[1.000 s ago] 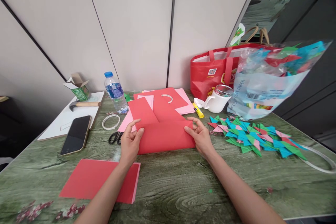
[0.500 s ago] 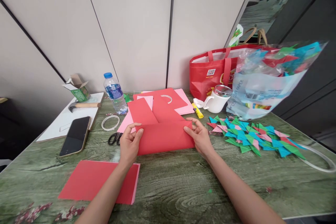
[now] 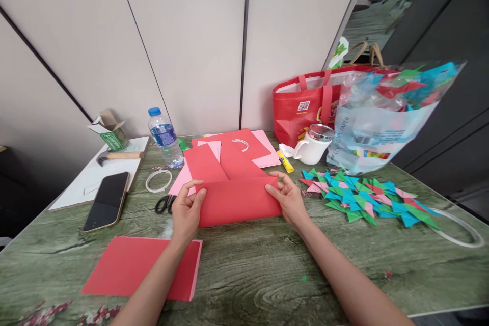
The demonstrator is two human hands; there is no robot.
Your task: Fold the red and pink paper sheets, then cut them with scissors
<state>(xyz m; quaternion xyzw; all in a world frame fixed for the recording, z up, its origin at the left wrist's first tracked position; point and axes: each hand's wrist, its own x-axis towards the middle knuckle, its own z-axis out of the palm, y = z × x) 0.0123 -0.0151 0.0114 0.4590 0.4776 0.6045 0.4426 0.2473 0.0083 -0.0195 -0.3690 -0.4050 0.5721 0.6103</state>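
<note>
Left hand (image 3: pixel 187 211) pinches left end of red paper (image 3: pixel 237 204), thumb on near face; right hand (image 3: pixel 288 196) pinches right end same way. Red paper spans between both hands, over middle of bench (image 3: pixel 248 272), in front of loose red and pink sheets (image 3: pixel 263 150). Black scissors handles (image 3: pixel 163 205) just beside left hand. Red-pink stack (image 3: pixel 122 265) nearer, partly behind left forearm. Folded colored pieces (image 3: pixel 357 196) right of right hand; yellow tube (image 3: pixel 284 161) and white mug (image 3: pixel 312 150) beyond.
</note>
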